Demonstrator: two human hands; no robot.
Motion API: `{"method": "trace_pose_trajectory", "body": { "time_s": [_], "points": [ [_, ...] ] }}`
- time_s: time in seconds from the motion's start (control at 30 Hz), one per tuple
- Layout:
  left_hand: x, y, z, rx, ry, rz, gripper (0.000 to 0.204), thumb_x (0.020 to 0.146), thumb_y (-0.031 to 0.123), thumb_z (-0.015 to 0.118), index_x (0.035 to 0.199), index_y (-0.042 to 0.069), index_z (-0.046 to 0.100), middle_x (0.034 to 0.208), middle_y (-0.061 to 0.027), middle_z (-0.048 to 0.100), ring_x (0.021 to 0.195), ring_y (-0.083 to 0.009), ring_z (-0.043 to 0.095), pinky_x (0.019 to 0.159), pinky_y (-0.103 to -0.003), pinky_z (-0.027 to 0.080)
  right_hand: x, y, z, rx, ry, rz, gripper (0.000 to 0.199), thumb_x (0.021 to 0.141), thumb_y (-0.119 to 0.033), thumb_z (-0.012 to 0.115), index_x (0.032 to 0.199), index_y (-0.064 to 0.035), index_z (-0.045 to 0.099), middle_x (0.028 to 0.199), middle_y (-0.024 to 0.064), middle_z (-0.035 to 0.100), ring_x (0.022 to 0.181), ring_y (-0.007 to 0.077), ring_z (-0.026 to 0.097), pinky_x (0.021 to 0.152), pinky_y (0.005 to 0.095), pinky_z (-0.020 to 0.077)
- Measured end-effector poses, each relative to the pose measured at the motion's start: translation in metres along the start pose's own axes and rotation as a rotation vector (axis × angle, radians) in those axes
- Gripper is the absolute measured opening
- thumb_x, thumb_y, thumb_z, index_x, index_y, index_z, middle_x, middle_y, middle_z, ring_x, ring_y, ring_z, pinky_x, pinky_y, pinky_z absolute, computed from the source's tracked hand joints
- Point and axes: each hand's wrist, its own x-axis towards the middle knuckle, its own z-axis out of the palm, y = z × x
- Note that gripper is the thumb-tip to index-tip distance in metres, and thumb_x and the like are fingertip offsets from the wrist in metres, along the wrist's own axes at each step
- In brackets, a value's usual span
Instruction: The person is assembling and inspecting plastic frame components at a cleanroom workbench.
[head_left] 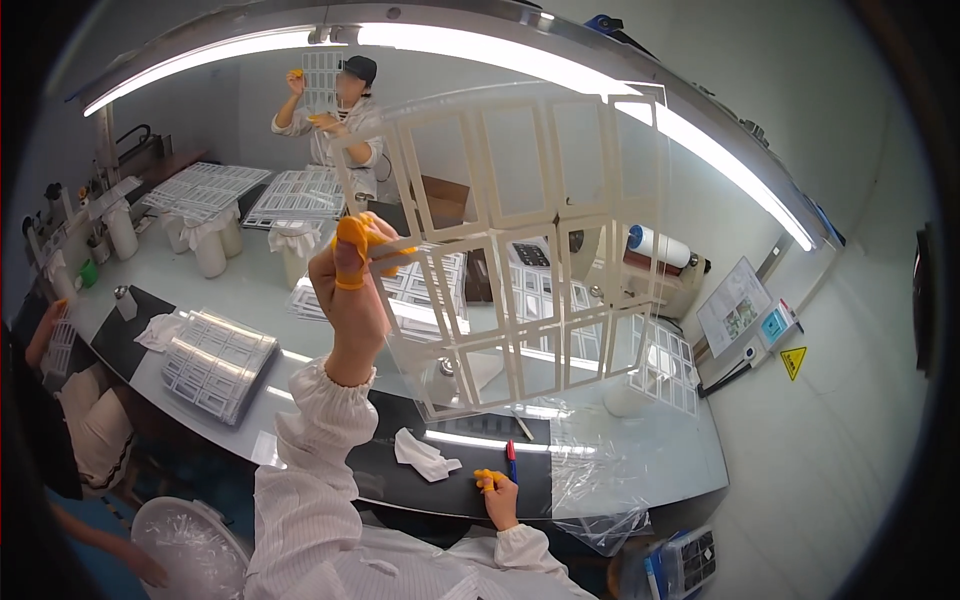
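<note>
1. Sheet [530, 225]: in the head view, it is hanging tilted above the table [690, 455], with the lamp [480, 50] shining through its upper right corner.
2. The left hand [356, 300] is pinching the left edge, probably so as not to touch the panes; orange cots [349, 262] are covering fingertips, likely keeping prints off.
3. The right hand [501, 500] is sitting low by the table's near edge, just beside a pen [512, 455]; its fingers are curling inward, but at this size I cannot tell whether they are gripping anything.
4. A cloth [424, 457] is lying near that hand, seemingly for easy reach.
5. A stack [218, 365] is lying further left, perhaps piled to save room.
</note>
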Motion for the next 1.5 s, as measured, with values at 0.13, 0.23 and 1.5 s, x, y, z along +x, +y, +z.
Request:
{"method": "trace_pose_trajectory", "body": {
  "time_s": [0.13, 0.23, 1.5],
  "points": [
    [-0.016, -0.003, -0.005, 0.017, -0.005, 0.017, 0.043, 0.080, 0.042, 0.047, 0.068, 0.002, 0.054, 0.067, -0.0062, 0.050, 0.061, -0.0112, 0.045, 0.052, -0.021, 0.034, -0.003, 0.006, 0.000, -0.001, 0.020, -0.019, 0.020, 0.082, -0.014, 0.049, 0.083, 0.0036, 0.059, 0.065, 0.0051, 0.057, 0.054, 0.0097, 0.050, 0.050, 0.0207, 0.0395],
    [-0.022, -0.001, -0.008, 0.023, -0.062, 0.020, 0.043, 0.080, 0.043, 0.047, 0.066, 0.002, 0.052, 0.064, -0.0053, 0.049, 0.063, -0.0122, 0.045, 0.054, -0.022, 0.034, -0.003, 0.016, 0.000, -0.022, 0.045, -0.048, 0.021, 0.082, -0.014, 0.049, 0.082, 0.0039, 0.059, 0.066, 0.0057, 0.057, 0.054, 0.0102, 0.051, 0.050, 0.0210, 0.0401],
    [-0.037, 0.015, -0.020, 0.033, -0.050, -0.031, 0.042, 0.080, 0.041, 0.048, 0.067, 0.001, 0.054, 0.061, -0.0057, 0.048, 0.061, -0.0152, 0.046, 0.052, -0.023, 0.037, -0.003, 0.002, 0.001, -0.023, -0.001, -0.027, 0.019, 0.081, -0.012, 0.049, 0.083, 0.0030, 0.060, 0.064, 0.0051, 0.056, 0.053, 0.0102, 0.050, 0.049, 0.0217, 0.0391]
  ]
}}
